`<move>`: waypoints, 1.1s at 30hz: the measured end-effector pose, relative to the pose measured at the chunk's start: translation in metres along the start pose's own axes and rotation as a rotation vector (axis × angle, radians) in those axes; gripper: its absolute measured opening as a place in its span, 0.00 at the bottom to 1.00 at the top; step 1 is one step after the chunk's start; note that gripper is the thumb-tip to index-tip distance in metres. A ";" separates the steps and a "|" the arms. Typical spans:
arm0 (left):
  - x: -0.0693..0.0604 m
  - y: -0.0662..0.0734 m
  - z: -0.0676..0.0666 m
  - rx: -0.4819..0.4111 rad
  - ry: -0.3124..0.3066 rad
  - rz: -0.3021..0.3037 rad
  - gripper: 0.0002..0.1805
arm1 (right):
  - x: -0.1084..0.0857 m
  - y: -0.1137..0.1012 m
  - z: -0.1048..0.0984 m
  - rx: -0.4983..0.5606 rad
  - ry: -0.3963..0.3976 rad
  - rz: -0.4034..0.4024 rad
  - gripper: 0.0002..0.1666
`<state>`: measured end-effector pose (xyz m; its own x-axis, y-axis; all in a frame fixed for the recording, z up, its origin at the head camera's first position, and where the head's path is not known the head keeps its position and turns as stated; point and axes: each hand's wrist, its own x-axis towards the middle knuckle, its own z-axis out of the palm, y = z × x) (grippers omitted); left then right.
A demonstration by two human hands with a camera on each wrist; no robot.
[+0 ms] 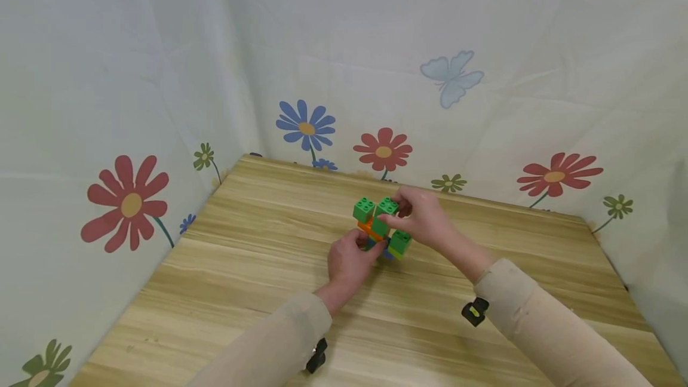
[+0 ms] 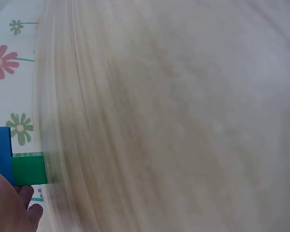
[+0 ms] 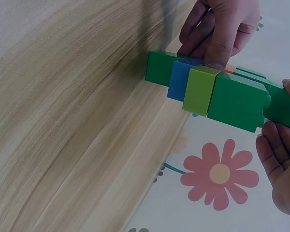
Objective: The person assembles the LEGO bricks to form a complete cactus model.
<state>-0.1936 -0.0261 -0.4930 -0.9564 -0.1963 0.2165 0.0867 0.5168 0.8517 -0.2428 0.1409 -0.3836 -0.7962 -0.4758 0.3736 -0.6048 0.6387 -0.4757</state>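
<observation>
A structure of toy building bricks stands on the table between both hands. In the head view, my left hand (image 1: 348, 260) grips its lower part, the thumb across the front near the blue brick (image 1: 388, 253). My right hand (image 1: 421, 215) pinches the tall middle green brick (image 1: 380, 224) at the top. A green brick (image 1: 364, 211) sits on an orange brick (image 1: 366, 229) at the left. To the right, another green brick (image 1: 401, 240) rests on a lime brick (image 3: 200, 91). The right wrist view shows a darker green brick (image 3: 159, 67) beneath the blue one, at the table surface.
The wooden table (image 1: 242, 291) reaches back to a white cloth backdrop (image 1: 344, 28) printed with flowers and a butterfly. Cloth also hangs along the table's left and right sides. A black device (image 1: 475, 312) is strapped at the right sleeve, and another (image 1: 317, 356) at the left.
</observation>
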 end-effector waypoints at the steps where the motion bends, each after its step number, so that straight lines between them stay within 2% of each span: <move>1: 0.000 0.000 0.000 -0.002 -0.001 0.000 0.18 | 0.000 0.000 0.000 -0.002 0.002 0.001 0.18; 26: 0.000 0.003 -0.002 0.003 -0.015 -0.022 0.17 | -0.003 0.003 0.001 0.011 0.014 -0.007 0.18; 33: 0.000 0.000 -0.003 -0.016 -0.003 0.005 0.17 | -0.002 0.006 0.000 0.034 0.007 -0.019 0.18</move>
<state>-0.1926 -0.0281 -0.4916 -0.9567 -0.1911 0.2194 0.0959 0.5046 0.8580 -0.2450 0.1454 -0.3876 -0.7844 -0.4835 0.3886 -0.6203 0.6085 -0.4950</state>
